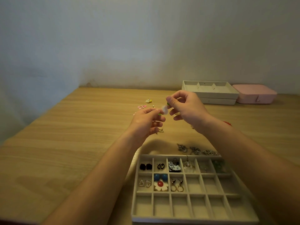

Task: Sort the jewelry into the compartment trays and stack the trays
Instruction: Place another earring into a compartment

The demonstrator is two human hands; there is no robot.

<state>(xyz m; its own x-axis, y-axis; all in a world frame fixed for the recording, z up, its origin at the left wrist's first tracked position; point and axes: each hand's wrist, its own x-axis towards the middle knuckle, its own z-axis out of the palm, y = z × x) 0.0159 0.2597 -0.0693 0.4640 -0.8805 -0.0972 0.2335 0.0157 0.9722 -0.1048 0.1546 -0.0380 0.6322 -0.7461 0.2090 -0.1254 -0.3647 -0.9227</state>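
Both my hands are raised above the wooden table, pinching a pair of small pale earrings with green tops (164,109) between them. My left hand (146,118) pinches the lower one, my right hand (186,108) the upper one. Close in front stands a grey compartment tray (186,194); its far and middle rows hold several earring pairs, among them black studs (145,166), blue balls with a white flower (160,181) and gold hoops (177,186). The near row holds nothing. Loose pieces lie on the table: pink flowers (141,106), a white-and-yellow piece (148,100), a gold ring (160,130), silver pieces (197,150).
At the back right stand two stacked grey trays (209,92) and a pink jewelry box (254,94) against the wall. A small red piece (227,123) lies by my right forearm. The wall closes off the table's far edge.
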